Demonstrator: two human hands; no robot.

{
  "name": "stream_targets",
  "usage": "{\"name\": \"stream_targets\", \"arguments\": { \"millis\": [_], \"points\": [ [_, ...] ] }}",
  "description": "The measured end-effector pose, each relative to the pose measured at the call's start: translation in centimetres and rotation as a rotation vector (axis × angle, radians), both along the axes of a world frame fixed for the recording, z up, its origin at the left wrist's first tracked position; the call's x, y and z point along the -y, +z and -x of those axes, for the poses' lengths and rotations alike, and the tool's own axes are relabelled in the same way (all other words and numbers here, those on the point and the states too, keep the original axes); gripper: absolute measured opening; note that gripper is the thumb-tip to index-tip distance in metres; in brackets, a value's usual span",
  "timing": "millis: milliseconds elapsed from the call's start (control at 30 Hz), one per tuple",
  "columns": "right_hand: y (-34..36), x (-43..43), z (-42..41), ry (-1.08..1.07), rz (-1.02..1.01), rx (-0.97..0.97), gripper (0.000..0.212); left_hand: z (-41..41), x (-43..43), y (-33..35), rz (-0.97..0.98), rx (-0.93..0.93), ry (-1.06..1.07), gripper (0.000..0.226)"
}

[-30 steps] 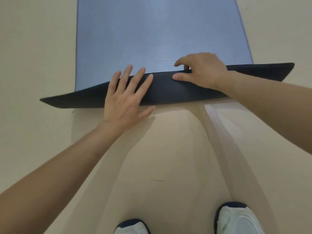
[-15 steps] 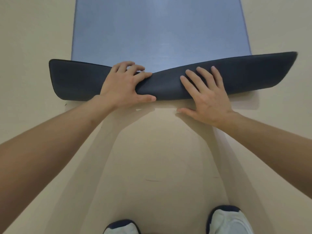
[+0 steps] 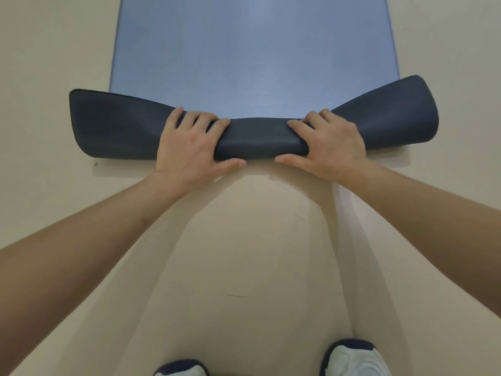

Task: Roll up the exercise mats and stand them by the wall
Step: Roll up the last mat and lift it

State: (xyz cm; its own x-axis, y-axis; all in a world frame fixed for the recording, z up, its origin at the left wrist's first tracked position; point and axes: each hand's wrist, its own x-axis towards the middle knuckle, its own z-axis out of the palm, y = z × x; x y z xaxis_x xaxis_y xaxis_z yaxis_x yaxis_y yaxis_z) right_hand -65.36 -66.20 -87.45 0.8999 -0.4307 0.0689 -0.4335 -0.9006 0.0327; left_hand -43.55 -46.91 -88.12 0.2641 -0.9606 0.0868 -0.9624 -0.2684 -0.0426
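Both hands, the left hand [image 3: 189, 147] and right hand [image 3: 329, 146], gripped the mat's [image 3: 254, 50] first turn; rolling evenly forward likely came next.

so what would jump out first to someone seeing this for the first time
The blue exercise mat stretching away across the pale floor, its near end turned over to show a dark underside. Next, the left hand and right hand pressing that fold at its middle, so both outer ends flare up loosely. White shoes peek in at the bottom edge.
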Motion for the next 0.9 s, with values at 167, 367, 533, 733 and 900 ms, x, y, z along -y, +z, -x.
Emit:
{"name": "stream_targets", "arguments": {
  "millis": [167,367,533,733,900],
  "points": [
    [2.5,1.1,-1.2,-0.038,-0.102,-0.159,0.084,-0.8,1.0,1.9,-0.044,-0.053,0.031,0.085],
    [6.0,-0.1,-0.8,-0.066,-0.216,-0.198,0.073,-0.5,0.2,5.6,-0.125,-0.234,0.040,0.061],
    [7.7,-3.4,2.5,-0.096,-0.434,-0.231,0.074,1.8,-3.0,8.0,-0.293,-0.325,0.031,0.071],
    [8.7,-5.7,4.3,-0.180,-0.940,-0.465,0.074,3.4,-5.7,7.8,-0.641,-0.891,0.110,0.091],
    [7.4,-6.5,4.3,-0.140,-0.900,-0.474,0.070,5.7,-7.3,6.3,-0.453,-0.528,0.079,0.091]
  ]
}}
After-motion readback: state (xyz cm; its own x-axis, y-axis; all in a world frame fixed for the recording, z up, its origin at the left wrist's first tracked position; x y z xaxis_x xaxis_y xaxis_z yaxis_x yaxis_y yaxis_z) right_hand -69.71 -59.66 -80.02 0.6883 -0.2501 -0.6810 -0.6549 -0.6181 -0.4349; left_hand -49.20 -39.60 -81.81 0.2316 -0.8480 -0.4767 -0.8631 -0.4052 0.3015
